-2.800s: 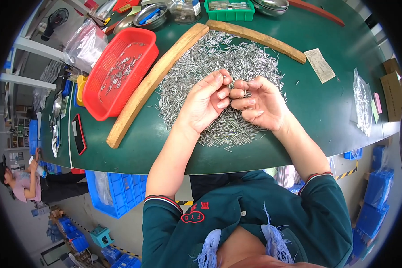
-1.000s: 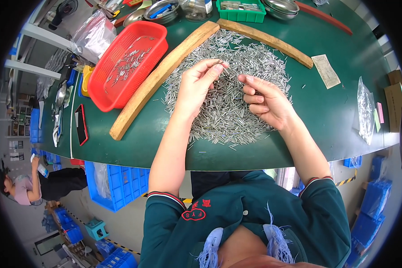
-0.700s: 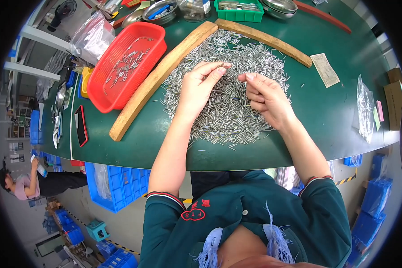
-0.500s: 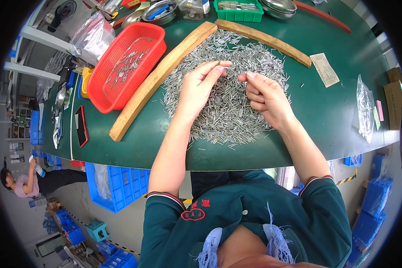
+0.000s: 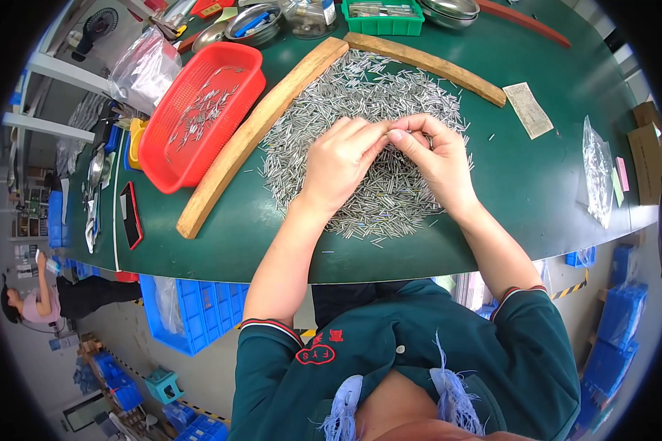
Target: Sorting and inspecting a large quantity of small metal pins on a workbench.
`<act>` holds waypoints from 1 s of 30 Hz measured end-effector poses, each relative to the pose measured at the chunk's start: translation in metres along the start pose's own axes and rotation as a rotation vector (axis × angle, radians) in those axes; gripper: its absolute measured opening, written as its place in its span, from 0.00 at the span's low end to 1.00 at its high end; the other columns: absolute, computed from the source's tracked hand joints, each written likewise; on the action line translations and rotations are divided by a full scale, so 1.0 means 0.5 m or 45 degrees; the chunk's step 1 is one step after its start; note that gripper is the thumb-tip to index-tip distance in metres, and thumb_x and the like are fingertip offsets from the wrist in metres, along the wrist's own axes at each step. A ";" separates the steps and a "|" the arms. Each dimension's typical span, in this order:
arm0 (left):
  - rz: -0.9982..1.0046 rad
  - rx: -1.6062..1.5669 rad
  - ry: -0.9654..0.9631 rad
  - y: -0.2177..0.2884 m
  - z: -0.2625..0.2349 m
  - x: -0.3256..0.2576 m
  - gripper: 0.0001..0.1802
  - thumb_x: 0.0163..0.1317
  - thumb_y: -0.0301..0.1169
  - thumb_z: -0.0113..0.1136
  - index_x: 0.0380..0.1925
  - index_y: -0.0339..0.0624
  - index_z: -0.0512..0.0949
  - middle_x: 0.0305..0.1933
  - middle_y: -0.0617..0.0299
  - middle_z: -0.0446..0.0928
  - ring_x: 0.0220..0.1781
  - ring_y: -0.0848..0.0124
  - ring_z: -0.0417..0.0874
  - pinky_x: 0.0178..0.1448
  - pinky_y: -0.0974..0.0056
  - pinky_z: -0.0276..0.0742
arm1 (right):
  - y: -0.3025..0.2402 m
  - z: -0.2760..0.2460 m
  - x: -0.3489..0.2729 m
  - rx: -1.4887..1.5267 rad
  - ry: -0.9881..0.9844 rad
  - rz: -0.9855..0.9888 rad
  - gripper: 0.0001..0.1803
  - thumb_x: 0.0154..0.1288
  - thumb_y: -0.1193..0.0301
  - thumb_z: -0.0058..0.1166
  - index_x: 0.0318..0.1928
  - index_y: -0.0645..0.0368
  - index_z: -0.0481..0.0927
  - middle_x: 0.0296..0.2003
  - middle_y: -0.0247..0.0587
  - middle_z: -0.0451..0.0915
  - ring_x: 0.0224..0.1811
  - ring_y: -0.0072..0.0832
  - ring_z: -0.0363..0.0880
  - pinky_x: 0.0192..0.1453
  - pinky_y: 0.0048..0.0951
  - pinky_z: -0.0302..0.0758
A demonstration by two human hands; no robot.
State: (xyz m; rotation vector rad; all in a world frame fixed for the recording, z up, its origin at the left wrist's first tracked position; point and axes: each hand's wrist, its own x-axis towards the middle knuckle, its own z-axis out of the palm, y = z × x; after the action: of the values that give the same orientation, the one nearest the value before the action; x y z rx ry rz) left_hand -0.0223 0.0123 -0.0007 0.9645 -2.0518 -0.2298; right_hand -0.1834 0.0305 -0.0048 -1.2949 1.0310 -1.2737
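Observation:
A broad pile of short, thin metal pins [image 5: 379, 209] covers the middle of the green table. Above it my left hand [image 5: 343, 158] and my right hand [image 5: 440, 162] meet fingertip to fingertip. Both are closed in a pinch, thumbs against forefingers. Whatever lies between the fingertips is too small or too hidden to make out. To the left, a red perforated plastic basket [image 5: 148, 156] holds a scatter of similar metal pieces. Two wooden strips border the pile: a long one [image 5: 232, 165] on the left and another [image 5: 434, 66] along the far side.
A green tray [image 5: 384, 26], metal bowls [image 5: 257, 33] and a clear jar [image 5: 309, 18] stand at the back. A paper slip [image 5: 528, 110] and a clear plastic bag [image 5: 598, 173] lie on the right. A red-edged phone [image 5: 131, 214] rests at left. Another person [image 5: 40, 298] stands far left.
My hands, apart half a second ago, have come together over the pile; the left moved right and slightly nearer. The view has shifted a little. The other person's arm is raised differently.

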 end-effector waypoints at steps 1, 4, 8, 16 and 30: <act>-0.008 0.003 -0.009 0.002 0.000 0.000 0.09 0.52 0.29 0.62 0.36 0.46 0.80 0.27 0.64 0.75 0.30 0.66 0.76 0.33 0.64 0.73 | 0.000 0.000 0.000 0.039 0.000 0.013 0.11 0.62 0.69 0.57 0.41 0.63 0.78 0.22 0.19 0.68 0.25 0.08 0.61 0.30 0.12 0.60; -0.008 -0.057 0.052 -0.004 0.003 0.000 0.12 0.53 0.29 0.62 0.40 0.47 0.80 0.25 0.63 0.73 0.30 0.66 0.76 0.33 0.65 0.74 | -0.024 0.001 0.001 0.189 0.051 0.179 0.10 0.62 0.69 0.57 0.40 0.63 0.78 0.26 0.23 0.73 0.28 0.09 0.65 0.34 0.12 0.64; -0.124 -0.202 0.111 -0.004 0.003 -0.001 0.16 0.54 0.27 0.61 0.45 0.48 0.79 0.29 0.61 0.73 0.31 0.66 0.77 0.35 0.65 0.74 | -0.018 -0.002 0.005 0.131 0.082 0.178 0.10 0.62 0.68 0.56 0.39 0.62 0.79 0.29 0.26 0.76 0.30 0.09 0.67 0.37 0.12 0.65; -0.110 -0.120 -0.026 0.002 0.003 -0.006 0.17 0.59 0.23 0.56 0.49 0.46 0.78 0.40 0.58 0.76 0.39 0.68 0.79 0.43 0.67 0.76 | 0.012 -0.003 0.006 -0.254 0.010 0.006 0.09 0.61 0.70 0.57 0.39 0.62 0.79 0.19 0.19 0.65 0.22 0.08 0.57 0.25 0.14 0.56; -0.171 -0.254 -0.017 -0.004 -0.013 -0.003 0.15 0.60 0.21 0.51 0.47 0.41 0.78 0.44 0.54 0.79 0.45 0.67 0.81 0.49 0.67 0.75 | -0.006 0.000 -0.001 -0.331 0.031 -0.029 0.09 0.59 0.70 0.60 0.39 0.61 0.80 0.18 0.22 0.61 0.22 0.10 0.56 0.25 0.17 0.57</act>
State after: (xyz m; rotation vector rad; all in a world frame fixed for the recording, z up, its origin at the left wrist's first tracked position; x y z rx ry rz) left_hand -0.0159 0.0133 0.0014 0.9784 -1.9355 -0.5038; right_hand -0.1839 0.0314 -0.0021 -1.4933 1.2335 -1.2040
